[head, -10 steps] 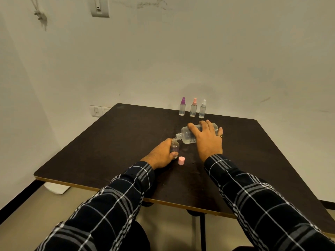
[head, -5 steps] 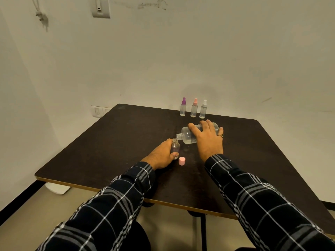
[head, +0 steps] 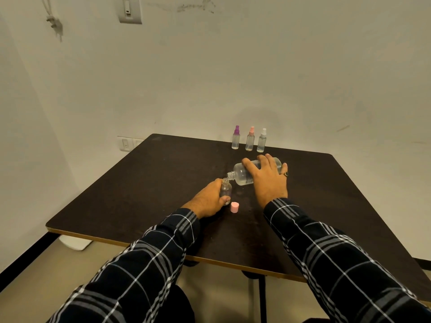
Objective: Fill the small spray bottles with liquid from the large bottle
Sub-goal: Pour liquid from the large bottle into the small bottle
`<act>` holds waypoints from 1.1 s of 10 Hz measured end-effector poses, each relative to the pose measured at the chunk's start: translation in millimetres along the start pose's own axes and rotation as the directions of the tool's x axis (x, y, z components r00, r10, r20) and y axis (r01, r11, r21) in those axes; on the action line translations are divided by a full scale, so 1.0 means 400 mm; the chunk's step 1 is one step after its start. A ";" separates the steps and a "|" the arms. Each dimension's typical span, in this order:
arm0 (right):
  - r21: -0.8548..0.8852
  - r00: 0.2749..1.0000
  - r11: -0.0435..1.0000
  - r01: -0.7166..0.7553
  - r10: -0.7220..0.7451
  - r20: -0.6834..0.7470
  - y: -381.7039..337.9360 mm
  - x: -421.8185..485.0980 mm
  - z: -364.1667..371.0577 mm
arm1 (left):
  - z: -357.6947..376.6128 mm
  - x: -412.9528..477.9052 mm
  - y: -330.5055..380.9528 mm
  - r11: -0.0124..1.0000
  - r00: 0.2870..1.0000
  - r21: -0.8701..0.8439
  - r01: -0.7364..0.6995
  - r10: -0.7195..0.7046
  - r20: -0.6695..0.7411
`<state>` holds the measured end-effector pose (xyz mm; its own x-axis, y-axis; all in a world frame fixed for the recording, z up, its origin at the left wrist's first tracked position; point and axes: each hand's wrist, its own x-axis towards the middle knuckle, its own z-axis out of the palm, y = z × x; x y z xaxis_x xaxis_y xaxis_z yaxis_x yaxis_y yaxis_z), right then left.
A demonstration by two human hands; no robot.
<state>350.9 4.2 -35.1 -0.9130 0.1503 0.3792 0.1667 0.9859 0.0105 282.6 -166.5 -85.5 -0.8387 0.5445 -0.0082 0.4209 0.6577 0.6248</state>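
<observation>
Broadly, a dark brown table fills the middle of the head view, set against a pale wall, with the person's two plaid sleeves reaching onto it from 6 o'clock. The right hand lies over the large bottle, fingers wrapped across its clear body, holding it tipped almost onto its side with the open neck pointing toward 9 o'clock and slightly down. That neck sits right at the mouth of the small open bottle, which stands upright on the table just at 8 o'clock of the large bottle. The left hand grips this small bottle from its 9 o'clock side, thumb and fingers closed around it. Whether liquid is running between the two mouths is too fine to tell. At 12 o'clock of the hands, near the far table edge, three capped spray bottles stand upright in a close row: one with a purple top, one with a pink top and one with a white top. A dark ring shows on the right hand. A small pink cap stands on the table just at 5 o'clock of the open bottle, apart from both hands.
</observation>
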 end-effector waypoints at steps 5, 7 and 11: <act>-0.018 1.000 1.000 0.000 0.000 0.004 -0.001 0.002 0.001 | 0.004 0.006 -0.006 1.000 1.000 0.010 0.000 0.000 0.002; -0.026 1.000 1.000 0.005 -0.005 0.005 0.000 0.002 0.002 | 0.004 0.008 -0.008 1.000 1.000 0.002 -0.002 0.002 0.003; -0.038 1.000 0.999 0.005 -0.005 0.006 -0.002 0.002 -0.007 | 0.004 0.007 -0.009 0.999 1.000 0.028 -0.019 0.019 -0.009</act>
<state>351.1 3.3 -32.2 -0.9159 0.1460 0.3738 0.1760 0.9833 0.0471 279.2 -166.4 -89.2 -0.8338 0.5519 0.0109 0.4459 0.6617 0.6028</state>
